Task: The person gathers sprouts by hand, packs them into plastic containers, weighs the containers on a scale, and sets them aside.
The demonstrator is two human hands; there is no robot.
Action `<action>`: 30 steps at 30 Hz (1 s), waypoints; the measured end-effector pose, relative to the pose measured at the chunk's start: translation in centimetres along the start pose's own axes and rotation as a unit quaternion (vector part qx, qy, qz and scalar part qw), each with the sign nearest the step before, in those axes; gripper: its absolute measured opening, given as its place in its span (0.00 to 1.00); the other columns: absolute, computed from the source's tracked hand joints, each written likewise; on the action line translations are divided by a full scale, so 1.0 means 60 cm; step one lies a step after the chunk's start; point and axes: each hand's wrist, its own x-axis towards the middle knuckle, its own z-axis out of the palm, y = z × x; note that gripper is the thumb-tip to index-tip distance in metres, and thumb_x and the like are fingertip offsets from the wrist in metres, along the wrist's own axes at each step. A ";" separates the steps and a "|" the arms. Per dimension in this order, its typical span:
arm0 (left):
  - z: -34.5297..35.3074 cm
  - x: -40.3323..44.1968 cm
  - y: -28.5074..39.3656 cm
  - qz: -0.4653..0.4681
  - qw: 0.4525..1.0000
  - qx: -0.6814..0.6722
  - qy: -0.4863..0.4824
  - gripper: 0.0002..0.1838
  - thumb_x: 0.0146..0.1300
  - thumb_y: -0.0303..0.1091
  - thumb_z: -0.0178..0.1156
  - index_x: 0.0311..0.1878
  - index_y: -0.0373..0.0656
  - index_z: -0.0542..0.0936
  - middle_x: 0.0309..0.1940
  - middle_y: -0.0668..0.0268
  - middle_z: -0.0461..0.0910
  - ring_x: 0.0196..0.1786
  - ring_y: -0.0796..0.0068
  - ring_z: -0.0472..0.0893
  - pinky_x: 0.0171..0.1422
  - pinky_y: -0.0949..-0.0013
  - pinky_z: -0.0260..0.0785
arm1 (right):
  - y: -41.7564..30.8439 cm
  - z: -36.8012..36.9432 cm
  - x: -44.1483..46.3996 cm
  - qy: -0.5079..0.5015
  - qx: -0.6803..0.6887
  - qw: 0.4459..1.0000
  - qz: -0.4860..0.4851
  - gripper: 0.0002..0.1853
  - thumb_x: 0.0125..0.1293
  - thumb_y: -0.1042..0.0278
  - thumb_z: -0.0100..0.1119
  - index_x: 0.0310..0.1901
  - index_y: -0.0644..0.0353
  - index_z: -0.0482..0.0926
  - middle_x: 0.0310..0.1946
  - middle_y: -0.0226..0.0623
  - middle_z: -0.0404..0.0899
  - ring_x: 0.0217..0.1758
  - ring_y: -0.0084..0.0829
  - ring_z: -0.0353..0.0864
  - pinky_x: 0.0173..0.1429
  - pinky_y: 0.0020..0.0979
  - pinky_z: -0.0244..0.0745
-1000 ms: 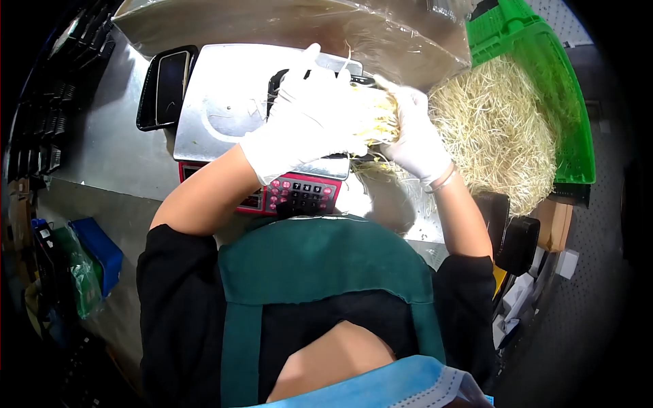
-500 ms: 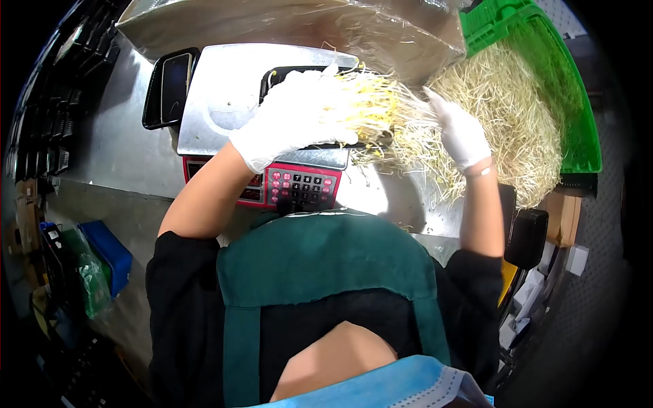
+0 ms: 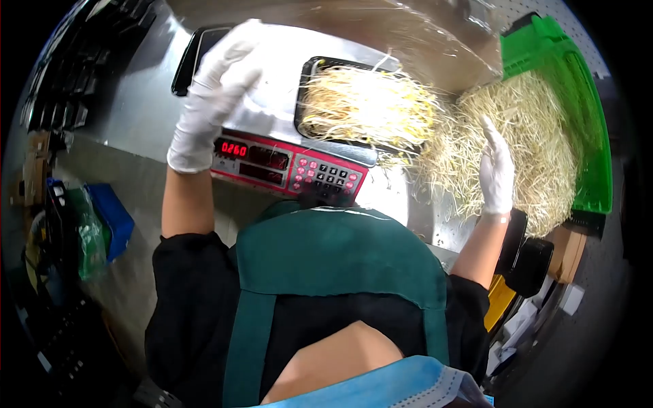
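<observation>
A black tray [image 3: 300, 102] heaped with bean sprouts [image 3: 367, 102] rests on the metal plate of a red digital scale [image 3: 294, 160], whose red display reads about 0.260. My left hand [image 3: 214, 95], in a white glove, hovers over the left side of the scale, fingers stretched out and holding nothing. To the right, my gloved right hand [image 3: 498, 170] has its fingers extended beside a big loose pile of sprouts [image 3: 524, 129], with nothing gripped. Whether its fingertips touch the pile I cannot tell.
A green crate [image 3: 597, 149] lies tipped behind the pile. Clear plastic film [image 3: 435, 47] covers something along the back. Left of the scale is a black tray [image 3: 187, 64], partly hidden by my hand; stacked black trays [image 3: 61, 88] line the far left. A blue bin [image 3: 112, 221] stands lower left.
My left hand has let go of the sprouts and moved left off the tray, uncovering it and the display. My right hand has drawn back slightly right and down. The view has shifted.
</observation>
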 end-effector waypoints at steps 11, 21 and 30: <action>0.171 -0.019 0.027 0.089 0.921 0.327 -0.191 0.55 0.51 0.69 0.61 0.68 0.28 0.61 0.68 0.40 0.62 0.72 0.49 0.61 0.78 0.43 0.37 | -0.244 0.095 0.193 -0.097 0.051 0.962 -0.249 0.18 0.67 0.60 0.53 0.55 0.59 0.75 0.49 0.44 0.78 0.51 0.48 0.75 0.60 0.44 0.66; 0.183 0.039 -0.018 0.192 0.870 0.355 -0.283 0.43 0.51 0.57 0.68 0.65 0.39 0.70 0.56 0.52 0.74 0.62 0.52 0.71 0.68 0.52 0.59 | -0.210 0.112 0.139 -0.018 -0.160 0.964 -0.210 0.30 0.61 0.41 0.57 0.57 0.55 0.75 0.48 0.39 0.80 0.65 0.46 0.68 0.75 0.55 0.46; 0.164 0.006 0.038 0.079 0.907 0.324 -0.255 0.44 0.56 0.49 0.69 0.71 0.40 0.64 0.63 0.50 0.71 0.64 0.52 0.71 0.70 0.59 0.62 | -0.143 0.036 0.081 -0.184 0.264 0.945 -0.062 0.42 0.54 0.60 0.72 0.70 0.60 0.63 0.63 0.44 0.72 0.68 0.37 0.69 0.72 0.34 0.62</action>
